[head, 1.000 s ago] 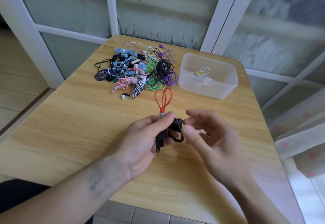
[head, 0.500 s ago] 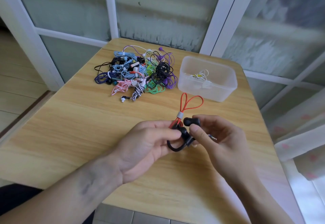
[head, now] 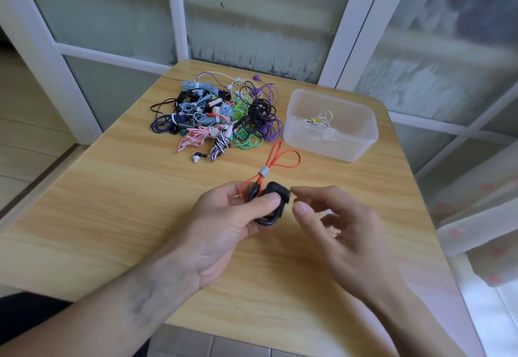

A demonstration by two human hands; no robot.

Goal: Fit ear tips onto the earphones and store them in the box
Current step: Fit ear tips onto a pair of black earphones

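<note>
On the wooden bench [head: 112, 216], box [head: 330, 143] as landmark. Bench fills most of the view, glass door panels [head: 252, 14] behind it. Box is clear plastic, lidless, at the bench's far right; one white earphone set [head: 319, 121] lies inside. Left of the box, almost touching it: pile of tangled earphones [head: 215, 116], blue, purple, black, green, pink, striped. One white bud [head: 195, 157] sticks out at the pile's near edge. Near side of the box, toward the person: left hand [head: 224, 222] grips black earphones [head: 276, 199], thumb pressed over the body, fingers curled under. Orange cord [head: 277, 157] runs from that grip up toward the box in two loops, bound by a grey band [head: 263, 172], loops just short of the box wall. Right hand [head: 336, 224] just right of the earphones, thumb and forefinger tips close together beside the black body, other fingers loosely curled. Cannot tell if an ear tip is pinched there or if the fingers touch the earphones.
</note>
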